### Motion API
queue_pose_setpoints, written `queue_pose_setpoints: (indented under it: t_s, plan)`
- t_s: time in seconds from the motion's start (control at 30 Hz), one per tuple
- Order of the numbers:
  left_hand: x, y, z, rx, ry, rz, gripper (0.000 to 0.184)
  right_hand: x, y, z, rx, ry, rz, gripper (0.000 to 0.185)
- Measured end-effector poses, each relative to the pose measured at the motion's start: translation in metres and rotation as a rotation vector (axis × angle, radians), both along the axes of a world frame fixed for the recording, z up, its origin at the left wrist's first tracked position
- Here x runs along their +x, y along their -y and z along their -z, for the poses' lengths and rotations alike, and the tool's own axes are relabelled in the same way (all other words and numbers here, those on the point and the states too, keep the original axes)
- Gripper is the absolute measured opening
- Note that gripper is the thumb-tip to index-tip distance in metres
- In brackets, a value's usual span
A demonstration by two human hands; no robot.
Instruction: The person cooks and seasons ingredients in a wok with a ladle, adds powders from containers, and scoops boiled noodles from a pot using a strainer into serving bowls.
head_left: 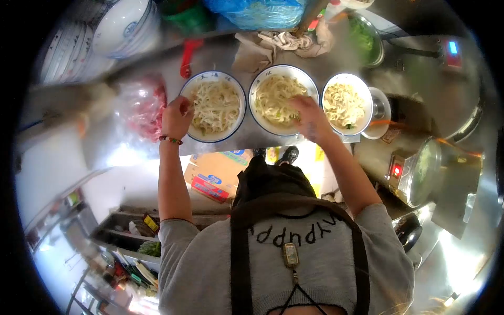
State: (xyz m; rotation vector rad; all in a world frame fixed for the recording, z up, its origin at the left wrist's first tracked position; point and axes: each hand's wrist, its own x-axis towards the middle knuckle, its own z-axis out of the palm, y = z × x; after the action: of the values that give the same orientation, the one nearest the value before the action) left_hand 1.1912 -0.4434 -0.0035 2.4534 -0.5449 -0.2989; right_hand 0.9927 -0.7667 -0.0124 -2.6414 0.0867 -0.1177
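Three white bowls with blue rims stand in a row on the metal counter, each with pale noodles: the left bowl (pixel 215 106), the middle bowl (pixel 280 100) and the smaller right bowl (pixel 347 104). My left hand (pixel 177 114) is at the left bowl's left edge, fingers curled inward; whether it holds anything is hidden. Over the right part of the middle bowl is my right hand (pixel 310 116), its fingertips at the noodles and its grip unclear. A clear plastic bag with pink-red contents (pixel 144 107) lies just left of my left hand.
Stacked bowls (pixel 123 26) stand at the back left. Behind the row are a red-handled object (pixel 188 59), crumpled cloths (pixel 294 42) and a blue plastic bag (pixel 257 11). Greens fill a metal bowl (pixel 365 39). Cooking equipment with a red display (pixel 397 170) is at the right.
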Motion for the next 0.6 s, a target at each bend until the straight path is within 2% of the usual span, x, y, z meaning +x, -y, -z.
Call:
queue_pose_setpoints:
  t_s: [0.07, 0.1, 0.17, 0.23, 0.27, 0.33, 0.37, 0.43, 0.47, 0.5, 0.53, 0.57, 0.6]
  plan:
    - [-0.002, -0.007, 0.012, 0.126, 0.091, -0.007, 0.023, 0.011, -0.014, 0.028, -0.100, -0.048, -0.052, 0.044]
    - [-0.006, -0.006, 0.021, 0.070, 0.098, 0.013, 0.025, 0.017, -0.017, 0.039, -0.150, -0.075, -0.080, 0.044]
    - [-0.015, 0.004, 0.036, -0.042, 0.115, 0.057, 0.031, 0.042, -0.008, 0.059, 0.252, -0.191, 0.078, 0.046]
    - [-0.036, 0.044, 0.025, 0.005, 0.323, 0.232, 0.032, 0.048, -0.007, 0.046, 0.023, 0.066, 0.043, 0.043]
    - [-0.044, 0.057, 0.022, 0.019, 0.422, 0.331, 0.033, 0.044, -0.003, 0.027, 0.059, 0.088, 0.082, 0.043]
    - [-0.041, 0.048, 0.051, 0.109, 0.461, 0.288, 0.032, 0.027, 0.019, -0.002, 0.109, 0.135, 0.180, 0.042]
    - [-0.033, 0.044, 0.063, 0.145, 0.485, 0.265, 0.031, 0.009, 0.042, 0.002, 0.291, 0.188, 0.280, 0.044]
    - [-0.018, 0.022, 0.061, 0.040, 0.410, 0.187, 0.029, -0.038, 0.091, -0.007, 0.286, 0.144, 0.506, 0.045]
    - [-0.021, 0.018, 0.042, 0.054, 0.388, 0.152, 0.030, -0.064, 0.114, -0.018, 0.100, 0.039, 0.630, 0.044]
    - [-0.022, 0.011, 0.036, 0.033, 0.363, 0.177, 0.032, -0.095, 0.144, -0.001, 0.009, -0.045, 0.638, 0.049]
    - [-0.033, 0.018, 0.015, -0.044, 0.349, 0.120, 0.032, -0.106, 0.147, -0.003, -0.205, -0.227, 0.646, 0.052]
    - [-0.041, 0.026, 0.007, -0.084, 0.298, 0.086, 0.031, -0.115, 0.151, 0.009, -0.241, -0.290, 0.630, 0.054]
    - [-0.049, 0.038, -0.001, -0.134, 0.195, 0.101, 0.031, -0.119, 0.158, 0.037, -0.167, -0.238, 0.621, 0.057]
